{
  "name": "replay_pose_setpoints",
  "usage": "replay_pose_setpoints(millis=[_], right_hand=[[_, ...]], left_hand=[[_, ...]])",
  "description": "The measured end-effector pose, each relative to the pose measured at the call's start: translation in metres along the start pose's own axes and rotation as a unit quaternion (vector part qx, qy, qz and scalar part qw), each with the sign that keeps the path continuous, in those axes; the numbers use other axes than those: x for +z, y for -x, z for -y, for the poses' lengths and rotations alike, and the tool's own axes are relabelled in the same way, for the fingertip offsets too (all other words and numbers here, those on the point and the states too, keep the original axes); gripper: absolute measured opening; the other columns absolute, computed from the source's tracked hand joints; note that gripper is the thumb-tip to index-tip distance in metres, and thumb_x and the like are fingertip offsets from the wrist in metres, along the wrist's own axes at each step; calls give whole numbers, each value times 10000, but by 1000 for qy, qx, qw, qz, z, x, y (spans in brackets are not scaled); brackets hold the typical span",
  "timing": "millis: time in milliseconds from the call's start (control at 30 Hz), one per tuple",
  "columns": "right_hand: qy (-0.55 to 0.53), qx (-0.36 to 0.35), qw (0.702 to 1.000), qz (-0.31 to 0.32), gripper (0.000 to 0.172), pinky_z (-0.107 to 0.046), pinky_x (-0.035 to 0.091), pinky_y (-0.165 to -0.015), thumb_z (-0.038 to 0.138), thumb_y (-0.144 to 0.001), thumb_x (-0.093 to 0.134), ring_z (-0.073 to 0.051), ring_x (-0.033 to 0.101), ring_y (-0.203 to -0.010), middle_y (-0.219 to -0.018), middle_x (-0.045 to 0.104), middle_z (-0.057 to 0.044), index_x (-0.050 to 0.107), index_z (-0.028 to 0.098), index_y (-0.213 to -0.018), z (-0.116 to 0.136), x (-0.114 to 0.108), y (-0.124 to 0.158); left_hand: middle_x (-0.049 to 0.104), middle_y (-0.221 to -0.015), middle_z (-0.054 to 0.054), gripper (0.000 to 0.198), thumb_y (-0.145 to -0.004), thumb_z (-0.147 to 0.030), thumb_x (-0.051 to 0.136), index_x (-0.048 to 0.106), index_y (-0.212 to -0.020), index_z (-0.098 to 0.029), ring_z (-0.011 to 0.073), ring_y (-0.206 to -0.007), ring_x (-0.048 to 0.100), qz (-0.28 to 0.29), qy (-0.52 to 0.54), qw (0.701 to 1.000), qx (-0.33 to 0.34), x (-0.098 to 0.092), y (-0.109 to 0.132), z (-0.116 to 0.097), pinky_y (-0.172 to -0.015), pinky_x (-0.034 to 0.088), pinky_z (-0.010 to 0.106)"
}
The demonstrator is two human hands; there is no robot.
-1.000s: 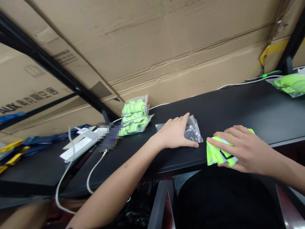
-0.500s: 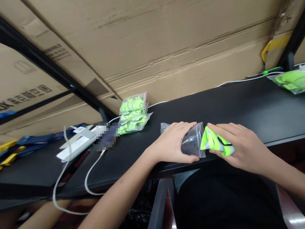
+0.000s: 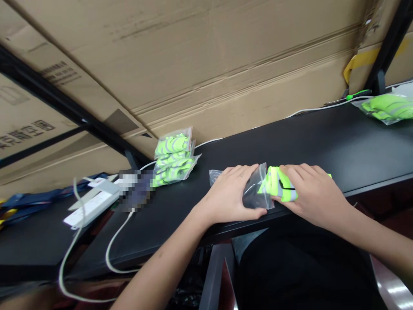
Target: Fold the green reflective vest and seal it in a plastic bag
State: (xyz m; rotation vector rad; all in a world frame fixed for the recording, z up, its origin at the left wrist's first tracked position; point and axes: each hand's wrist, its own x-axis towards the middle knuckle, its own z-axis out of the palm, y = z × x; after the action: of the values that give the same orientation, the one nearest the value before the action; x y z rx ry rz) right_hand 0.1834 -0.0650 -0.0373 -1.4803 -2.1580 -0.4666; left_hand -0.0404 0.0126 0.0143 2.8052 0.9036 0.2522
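My left hand (image 3: pixel 230 193) is spread over a clear zip-lock bag (image 3: pixel 254 191) at the table's front edge, its thumb and fingers holding the bag by its sides. The bag's mouth faces right. Wrapped in my right hand (image 3: pixel 312 189) is a folded neon-yellow reflective vest (image 3: pixel 278 183) with grey bands and a black strip. One corner of the vest is inside the bag's mouth; the rest stays in my right hand, partly hidden by the fingers.
Several bagged neon-yellow bundles (image 3: pixel 174 157) are stacked at the back left. Another bagged bundle (image 3: pixel 389 107) lies at the far right. A white power strip (image 3: pixel 92 211) and a white cable (image 3: pixel 111 254) are on the left. Cardboard (image 3: pixel 226 77) stands behind the black table (image 3: pixel 309 137).
My right hand has moved left, bringing the vest's corner from beside the bag into its mouth. My left hand keeps its hold on the bag. The view has shifted slightly.
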Motion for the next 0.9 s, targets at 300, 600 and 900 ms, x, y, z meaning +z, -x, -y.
replay_pose_setpoints(millis=[300,600,900], right_hand=[[-8,-99,994,38,756,-411,395,-743,739,-892,409,-312,604,-894,-1137,666,-212,599,95,-1239,-7,1,-4],[-35,-112,988,95,490,-437,388,-804,284,-940,365,-314,576,-977,-1236,647,-204,535,60,-1341,-7,-11,-4],[-33,-91,991,88,454,-474,372,-826,358,-1021,355,-319,567,-1043,-1444,565,-129,507,179,-1409,-4,-15,1]], left_hand=[[583,-1377,122,985,-613,-643,744,454,-1443,-198,364,-1258,550,45,-13,999,12,1,-9,-14,-1086,404,495],[577,-1362,144,1045,-633,-684,727,407,-1475,-156,351,-1272,524,49,-36,998,27,3,-16,-21,-1084,394,472],[458,-1505,226,1254,-602,-883,628,290,-1542,-125,446,-1349,451,51,-72,995,-43,13,1,-25,-1103,337,588]])
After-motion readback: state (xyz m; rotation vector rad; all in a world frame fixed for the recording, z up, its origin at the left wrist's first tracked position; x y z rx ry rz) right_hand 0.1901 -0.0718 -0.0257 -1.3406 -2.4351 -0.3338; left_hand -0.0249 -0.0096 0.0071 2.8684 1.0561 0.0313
